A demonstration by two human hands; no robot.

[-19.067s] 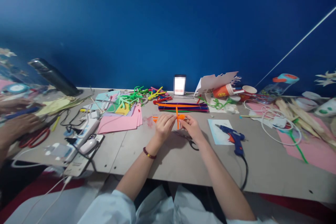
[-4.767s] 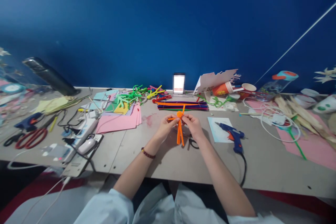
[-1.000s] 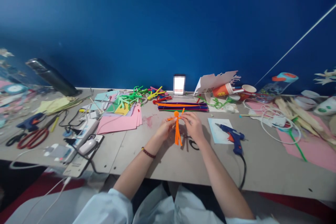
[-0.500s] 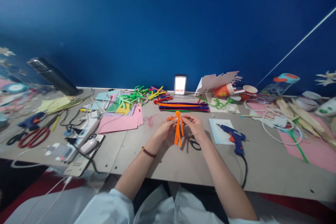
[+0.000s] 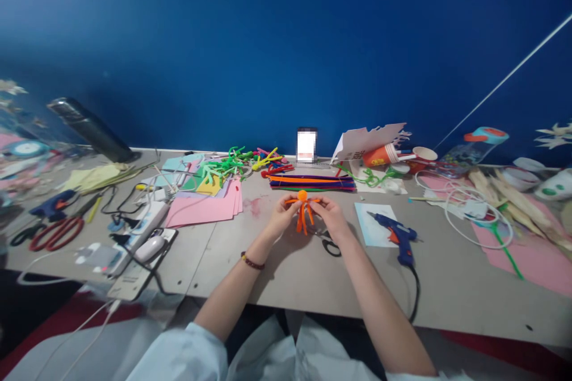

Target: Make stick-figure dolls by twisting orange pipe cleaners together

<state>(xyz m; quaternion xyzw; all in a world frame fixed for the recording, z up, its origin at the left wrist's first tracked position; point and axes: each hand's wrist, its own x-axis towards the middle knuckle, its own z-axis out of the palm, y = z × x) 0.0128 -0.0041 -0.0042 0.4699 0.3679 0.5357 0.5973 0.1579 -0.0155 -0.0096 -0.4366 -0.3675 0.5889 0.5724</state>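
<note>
Pinching each side, your left hand (image 5: 282,215) and right hand (image 5: 331,214) had apparently just tilted the orange, round-headed pipe-cleaner figure (image 5: 302,207), so its strands (image 5: 305,225) looked shorter.

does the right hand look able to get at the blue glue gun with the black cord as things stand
Probably yes: nothing visible stands between the right hand and the blue glue gun, which lies to its right, though that hand is holding the orange fuzzy-stem figure.
</note>
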